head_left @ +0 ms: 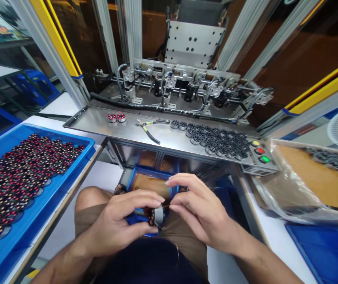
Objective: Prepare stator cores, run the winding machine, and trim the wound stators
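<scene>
Clamping motor part (158, 215) | left hand (121, 217) | coil end leftward, axis roughly sideways | right hand (202, 211) pinching wire (166, 206)

Head-worn view, facing forward and down

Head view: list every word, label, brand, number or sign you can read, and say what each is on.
No text can be read anywhere.
Buttons: no legible lettering.
Pliers: no legible mark.
Held part: any marking is too small to read.
Orange patch, far upper left: too blurred to read.
</scene>
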Tool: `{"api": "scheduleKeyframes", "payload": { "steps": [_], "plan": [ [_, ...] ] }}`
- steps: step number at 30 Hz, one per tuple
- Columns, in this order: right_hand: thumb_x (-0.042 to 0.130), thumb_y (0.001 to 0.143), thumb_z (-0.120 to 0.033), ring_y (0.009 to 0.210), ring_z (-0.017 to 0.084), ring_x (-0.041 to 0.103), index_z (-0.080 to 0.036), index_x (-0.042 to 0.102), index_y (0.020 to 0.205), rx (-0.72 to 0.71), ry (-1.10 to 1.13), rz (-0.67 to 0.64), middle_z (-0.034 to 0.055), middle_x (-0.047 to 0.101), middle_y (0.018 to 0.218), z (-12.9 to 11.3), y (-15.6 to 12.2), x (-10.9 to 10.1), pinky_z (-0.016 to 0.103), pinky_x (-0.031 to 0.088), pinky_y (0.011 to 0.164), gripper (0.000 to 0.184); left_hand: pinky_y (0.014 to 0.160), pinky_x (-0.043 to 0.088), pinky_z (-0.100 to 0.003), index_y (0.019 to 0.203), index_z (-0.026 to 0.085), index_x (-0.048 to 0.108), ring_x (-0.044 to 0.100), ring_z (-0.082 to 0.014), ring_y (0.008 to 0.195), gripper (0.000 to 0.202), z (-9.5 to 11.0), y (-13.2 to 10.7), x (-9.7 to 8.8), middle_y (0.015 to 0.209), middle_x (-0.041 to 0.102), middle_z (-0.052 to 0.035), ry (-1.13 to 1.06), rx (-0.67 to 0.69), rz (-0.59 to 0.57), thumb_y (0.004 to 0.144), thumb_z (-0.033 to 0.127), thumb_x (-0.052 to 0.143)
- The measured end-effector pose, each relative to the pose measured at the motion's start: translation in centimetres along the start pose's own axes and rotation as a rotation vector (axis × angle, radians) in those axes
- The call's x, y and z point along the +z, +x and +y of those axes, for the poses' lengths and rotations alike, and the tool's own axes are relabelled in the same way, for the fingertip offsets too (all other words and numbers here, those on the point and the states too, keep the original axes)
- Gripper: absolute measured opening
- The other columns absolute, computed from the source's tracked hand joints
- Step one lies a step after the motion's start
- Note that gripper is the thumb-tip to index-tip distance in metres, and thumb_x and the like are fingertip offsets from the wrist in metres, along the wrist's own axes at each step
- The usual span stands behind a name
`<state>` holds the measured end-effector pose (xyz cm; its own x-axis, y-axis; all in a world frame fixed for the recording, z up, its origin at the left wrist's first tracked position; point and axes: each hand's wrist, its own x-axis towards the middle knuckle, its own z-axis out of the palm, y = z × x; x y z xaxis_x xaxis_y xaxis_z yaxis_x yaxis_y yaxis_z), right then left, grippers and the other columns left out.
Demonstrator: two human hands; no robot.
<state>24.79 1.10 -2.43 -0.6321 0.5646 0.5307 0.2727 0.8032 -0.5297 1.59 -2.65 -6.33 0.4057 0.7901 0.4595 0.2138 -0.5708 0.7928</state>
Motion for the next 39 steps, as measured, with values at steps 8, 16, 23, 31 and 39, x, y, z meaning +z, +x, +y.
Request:
{"api": "scheduleKeyframes", "payload": {
  "steps": [8, 16, 23, 31, 39],
  "plan": [
    [0.067, 0.087, -0.037, 0.114, 0.026, 0.058, -0.018, 0.062, 0.104, 0.076, 0.056, -0.006, 0.0156, 0.060, 0.121, -1.0, -0.6, -1.5, 0.041, 0.052, 0.093, 0.026, 0.094, 0.056, -0.030, 0.129, 0.022, 0.056, 0.068, -0.0211, 0.107, 0.057, 0.0, -0.5, 0.7, 0.115, 0.071, -0.0096, 0.160, 0.071, 0.119, 0.076, 0.010, 0.075],
    [0.064, 0.088, -0.021, 0.117, 0.025, 0.057, -0.018, 0.062, 0.094, 0.177, 0.127, -0.078, 0.0151, 0.060, 0.121, -0.6, 0.9, -0.2, 0.039, 0.051, 0.093, 0.007, 0.092, 0.057, -0.024, 0.132, 0.017, 0.052, 0.071, -0.0177, 0.099, 0.059, 0.5, -0.6, 1.6, 0.111, 0.072, -0.0078, 0.323, 0.103, 0.219, 0.077, 0.010, 0.073],
    [0.054, 0.092, -0.012, 0.112, 0.020, 0.058, -0.019, 0.056, 0.092, 0.112, 0.186, -0.179, 0.0134, 0.057, 0.121, -0.2, 0.8, 0.0, 0.034, 0.052, 0.092, 0.007, 0.088, 0.059, -0.024, 0.136, 0.017, 0.049, 0.073, -0.0169, 0.092, 0.059, 0.9, -0.5, 1.5, 0.110, 0.073, -0.0078, 0.405, 0.100, 0.220, 0.080, 0.013, 0.071],
    [0.052, 0.091, -0.006, 0.103, 0.018, 0.056, -0.017, 0.055, 0.095, -0.006, 0.090, -0.159, 0.0104, 0.056, 0.108, -0.3, 1.6, 0.2, 0.035, 0.051, 0.089, 0.012, 0.090, 0.058, -0.027, 0.148, 0.020, 0.036, 0.071, -0.0198, 0.101, 0.073, 0.4, -0.9, 1.9, 0.117, 0.072, -0.0081, 0.430, 0.120, 0.148, 0.083, 0.005, 0.065],
    [0.053, 0.092, -0.008, 0.102, 0.019, 0.057, -0.018, 0.056, 0.092, 0.045, 0.086, -0.166, 0.0102, 0.057, 0.105, 1.0, 0.5, -0.3, 0.034, 0.052, 0.085, 0.010, 0.092, 0.057, -0.026, 0.126, 0.019, 0.059, 0.069, -0.0194, 0.105, 0.051, 0.3, -0.5, 0.5, 0.117, 0.071, -0.0096, 0.143, 0.088, 0.105, 0.078, 0.010, 0.074]
  ]
}}
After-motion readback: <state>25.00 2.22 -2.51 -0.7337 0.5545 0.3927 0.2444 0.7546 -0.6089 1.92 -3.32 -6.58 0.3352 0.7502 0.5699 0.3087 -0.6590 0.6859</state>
